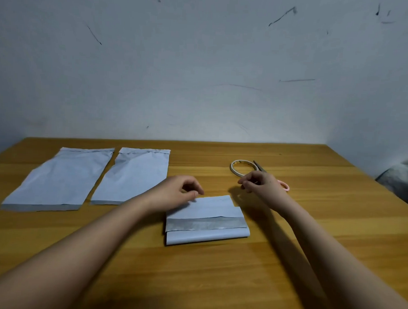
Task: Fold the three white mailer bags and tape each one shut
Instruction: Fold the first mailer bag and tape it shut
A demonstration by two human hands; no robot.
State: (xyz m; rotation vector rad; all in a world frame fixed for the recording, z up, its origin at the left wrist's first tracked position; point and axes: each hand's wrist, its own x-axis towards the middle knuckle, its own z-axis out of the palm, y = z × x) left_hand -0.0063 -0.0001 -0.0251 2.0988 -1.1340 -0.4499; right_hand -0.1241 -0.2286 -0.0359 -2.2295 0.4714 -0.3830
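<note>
While left fingers [192, 193] press the folded bag [207, 221], right fingers [246, 183] pinch something unclear, hiding scissors [283, 183].

right hand [262, 184] hides most of the scissors [284, 185].

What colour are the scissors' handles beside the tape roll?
Pink, seen in the head view: the scissors' handle peeks out behind the right hand.
</note>
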